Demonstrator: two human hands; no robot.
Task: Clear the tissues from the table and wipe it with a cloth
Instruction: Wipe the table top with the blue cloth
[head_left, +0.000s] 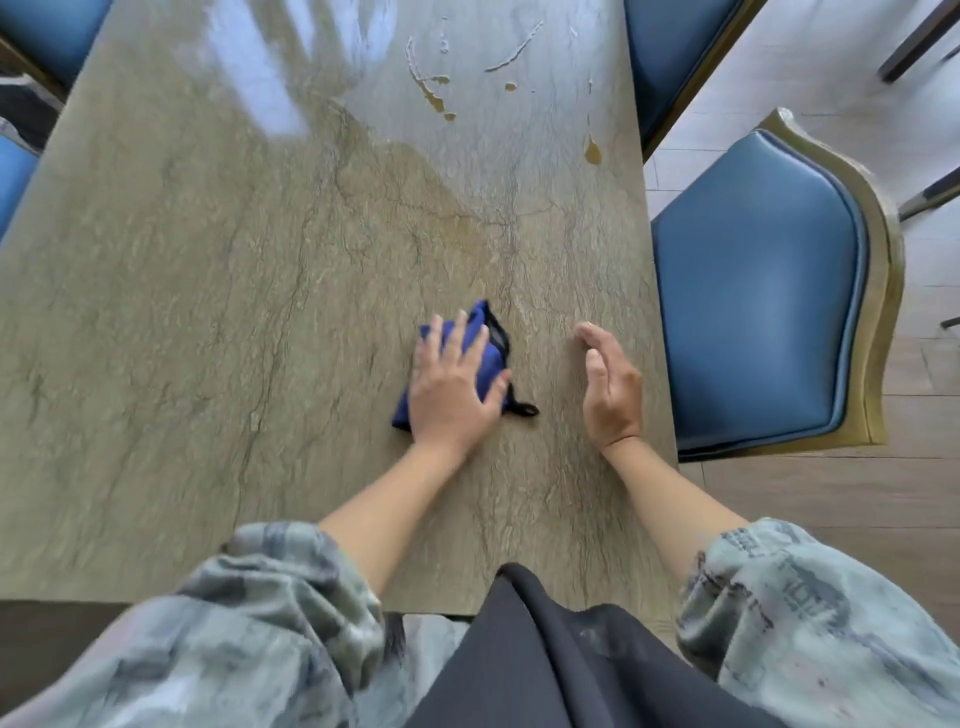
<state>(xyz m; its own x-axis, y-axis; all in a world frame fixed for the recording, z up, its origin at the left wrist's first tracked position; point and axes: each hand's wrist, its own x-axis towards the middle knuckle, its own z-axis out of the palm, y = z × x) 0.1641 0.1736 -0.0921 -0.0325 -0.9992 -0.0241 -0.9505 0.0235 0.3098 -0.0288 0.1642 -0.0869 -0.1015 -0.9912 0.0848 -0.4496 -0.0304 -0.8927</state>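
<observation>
A folded blue cloth (480, 332) with a black edge and loop lies on the stone-patterned table (208, 312), near its middle. My left hand (454, 387) presses flat on the cloth with fingers spread. My right hand (608, 387) hovers edge-on just right of the cloth, fingers relaxed and holding nothing. Brownish liquid streaks and drops (434, 96) lie on the far part of the table, with one drop (592, 150) near the right edge. No tissues are in view.
A blue padded chair (763, 291) with a gold frame stands at the table's right side. Another blue chair (670, 57) is at the far right, and more blue seats (47, 36) at the far left. Wooden floor (831, 493) lies to the right.
</observation>
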